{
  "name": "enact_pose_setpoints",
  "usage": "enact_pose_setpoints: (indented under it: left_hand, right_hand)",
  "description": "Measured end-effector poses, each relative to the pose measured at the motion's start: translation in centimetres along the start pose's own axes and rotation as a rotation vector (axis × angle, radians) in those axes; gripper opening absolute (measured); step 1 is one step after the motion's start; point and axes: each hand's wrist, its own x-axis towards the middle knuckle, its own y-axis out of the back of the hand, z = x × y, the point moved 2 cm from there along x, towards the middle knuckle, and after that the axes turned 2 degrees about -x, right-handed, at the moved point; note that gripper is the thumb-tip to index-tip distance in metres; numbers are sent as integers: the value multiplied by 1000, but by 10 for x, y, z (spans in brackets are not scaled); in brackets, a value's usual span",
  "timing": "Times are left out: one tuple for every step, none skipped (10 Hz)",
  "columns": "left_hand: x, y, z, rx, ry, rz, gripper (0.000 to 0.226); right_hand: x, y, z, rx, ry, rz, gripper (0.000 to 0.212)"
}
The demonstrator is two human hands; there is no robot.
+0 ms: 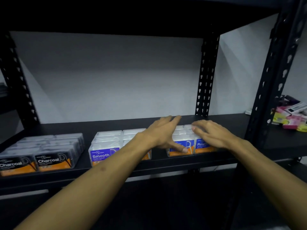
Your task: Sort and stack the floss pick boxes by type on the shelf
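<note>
Both forearms reach over the shelf (116, 127); left hand (163, 132) and right hand (210, 132) rest flat, fingers released, on the Round boxes (181, 138). Smooth boxes (106, 143) partly hidden; Charcoal boxes (49, 150) far left; pink packets (290, 118) lie right

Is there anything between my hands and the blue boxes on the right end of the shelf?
Nothing visible. The left hand already lies over the Round boxes, its thumb against a front label, and the right hand rests flat on top of them. The Smooth boxes and Charcoal boxes sit apart, further left.
</note>
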Motion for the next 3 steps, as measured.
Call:
enact_pose_setpoints:
  left_hand:
    - [-39, 26, 8, -56, -1, 256, 121]
    - [-131, 44, -12, -215, 39, 517, 88]
    - [-249, 25, -54, -280, 148, 684, 55]
  right_hand:
    - [-11, 31, -15, 53, -5, 184, 54]
    - [-47, 87, -46, 391, 74, 495, 38]
    - [-103, 149, -61, 641, 292, 581, 36]
